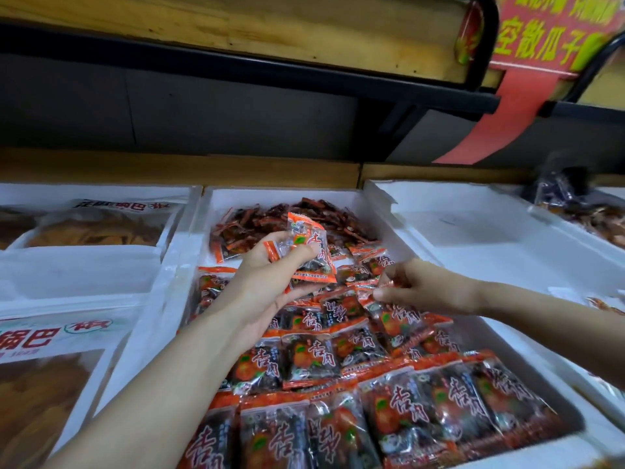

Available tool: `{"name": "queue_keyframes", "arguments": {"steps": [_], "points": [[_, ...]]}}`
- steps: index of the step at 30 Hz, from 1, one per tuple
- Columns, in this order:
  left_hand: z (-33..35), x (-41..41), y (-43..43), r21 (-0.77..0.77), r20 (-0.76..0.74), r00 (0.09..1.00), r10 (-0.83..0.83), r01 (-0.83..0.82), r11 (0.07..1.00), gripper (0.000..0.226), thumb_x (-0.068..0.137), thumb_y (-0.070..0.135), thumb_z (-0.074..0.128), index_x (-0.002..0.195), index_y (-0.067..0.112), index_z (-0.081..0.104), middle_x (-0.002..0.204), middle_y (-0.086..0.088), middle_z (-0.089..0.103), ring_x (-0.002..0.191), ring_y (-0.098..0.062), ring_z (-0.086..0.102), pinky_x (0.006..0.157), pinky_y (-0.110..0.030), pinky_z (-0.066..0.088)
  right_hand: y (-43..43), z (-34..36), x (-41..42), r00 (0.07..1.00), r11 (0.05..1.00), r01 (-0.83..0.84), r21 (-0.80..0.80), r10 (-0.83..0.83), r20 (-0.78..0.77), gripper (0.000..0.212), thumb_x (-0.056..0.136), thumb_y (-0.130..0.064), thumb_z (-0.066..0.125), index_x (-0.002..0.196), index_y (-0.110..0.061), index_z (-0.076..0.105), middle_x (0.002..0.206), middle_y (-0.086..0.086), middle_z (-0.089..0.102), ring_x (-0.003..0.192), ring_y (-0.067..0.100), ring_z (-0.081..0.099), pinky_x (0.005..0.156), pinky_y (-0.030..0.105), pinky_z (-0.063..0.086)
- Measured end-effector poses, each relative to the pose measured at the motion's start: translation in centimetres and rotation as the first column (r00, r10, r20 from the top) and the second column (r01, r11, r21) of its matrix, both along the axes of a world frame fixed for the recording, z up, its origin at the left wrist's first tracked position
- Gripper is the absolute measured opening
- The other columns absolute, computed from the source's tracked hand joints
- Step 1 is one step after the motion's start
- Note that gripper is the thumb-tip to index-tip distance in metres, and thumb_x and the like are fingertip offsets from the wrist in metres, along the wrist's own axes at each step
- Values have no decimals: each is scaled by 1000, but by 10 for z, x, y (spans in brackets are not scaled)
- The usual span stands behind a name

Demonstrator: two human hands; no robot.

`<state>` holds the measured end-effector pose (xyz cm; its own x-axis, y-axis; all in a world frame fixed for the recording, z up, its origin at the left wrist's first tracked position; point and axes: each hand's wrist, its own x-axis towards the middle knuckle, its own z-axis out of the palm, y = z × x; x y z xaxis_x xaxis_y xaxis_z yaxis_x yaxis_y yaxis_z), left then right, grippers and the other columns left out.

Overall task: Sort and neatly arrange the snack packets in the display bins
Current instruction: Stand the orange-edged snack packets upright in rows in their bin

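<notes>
Packets (313, 252), judged light and slippery, are gripped in left hand (270, 279); one seemingly pinched at sealed edge by right hand (419, 287).

Cut off by the bottom edge the front row of orange-and-black plastic snack packets (304, 445), by the left edge the large white bags of golden crisps (44, 360), by the top corner the red paper sign with yellow characters (554, 28); blurred the dark packet heap (570, 194) at far right.
</notes>
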<state>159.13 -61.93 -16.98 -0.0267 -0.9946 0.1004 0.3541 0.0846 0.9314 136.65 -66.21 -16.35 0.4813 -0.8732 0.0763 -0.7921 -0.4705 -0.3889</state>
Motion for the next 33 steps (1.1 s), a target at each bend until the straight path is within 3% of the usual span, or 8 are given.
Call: {"name": "queue_keyframes", "arguments": {"steps": [4, 14, 17, 20, 22, 27, 29, 33], "points": [[0, -2, 2, -9, 17, 1000, -26, 26, 1000, 28, 84, 13, 69, 104, 27, 54, 110, -6, 64, 99, -17, 66, 75, -33, 59, 4, -10, -2, 997, 997, -62, 43, 64, -51, 34, 95, -27, 53, 64, -17, 43, 62, -1, 42, 46, 1, 37, 50, 13, 33], [2, -2, 7, 20, 75, 986, -151, 150, 989, 46, 83, 15, 70, 126, 10, 53, 116, -13, 68, 100, -20, 70, 75, -30, 59, 9, -16, -9, 978, 980, -14, -197, -28, -208, 19, 91, -39, 56, 89, -20, 59, 81, -12, 56, 71, 2, 52, 65, 19, 40], [3, -3, 10, 23, 124, 971, -204, 203, 979, 56, 74, 16, 73, 124, 1, 55, 108, -14, 72, 99, -23, 70, 77, -30, 59, 20, -6, 3, 995, 960, 56, -273, -32, 91, 15, 95, -35, 50, 102, -24, 55, 89, -15, 55, 79, 0, 53, 71, 19, 41], [3, -3, 15, 21, 247, 938, -243, 246, 969, 46, 75, 16, 72, 119, 8, 60, 105, -11, 73, 98, -22, 70, 80, -31, 59, 39, 11, 27, 882, 1000, 16, -20, -4, 471, 36, 89, -47, 44, 119, -28, 49, 103, -17, 58, 90, -1, 59, 74, 19, 48], [2, -4, 16, 13, 295, 926, -235, 241, 970, 31, 82, 11, 69, 113, 13, 64, 102, -8, 74, 96, -18, 71, 77, -28, 59, 45, 13, 38, 854, 997, -46, 56, 10, 520, 52, 79, -53, 49, 123, -27, 48, 107, -15, 59, 92, 0, 61, 76, 20, 50], [2, -3, 17, -15, 352, 923, -158, 174, 985, 21, 83, 14, 69, 102, 21, 67, 94, 1, 76, 90, -9, 71, 73, -22, 58, 45, 14, 43, 810, 1000, -3, 20, -10, 587, 13, 83, -23, 68, 89, -18, 58, 83, 0, 67, 77, 10, 64, 71, 22, 52], [2, -3, 16, -26, 311, 937, -156, 172, 985, 24, 84, 13, 66, 107, 17, 64, 95, -1, 76, 90, -10, 71, 72, -23, 58, 46, 14, 41, 788, 999, 16, 38, -36, 615, 12, 83, -21, 68, 86, -17, 58, 87, 8, 68, 81, 19, 66, 74, 31, 53], [4, -4, 17, -29, 212, 962, -170, 180, 983, 17, 92, 9, 57, 107, 6, 62, 97, -7, 75, 94, -18, 71, 76, -27, 59, 44, 19, 31, 647, 995, 29, 99, -94, 757, 11, 87, -15, 64, 94, -11, 57, 89, 6, 67, 74, 8, 67, 67, 20, 53]]}}
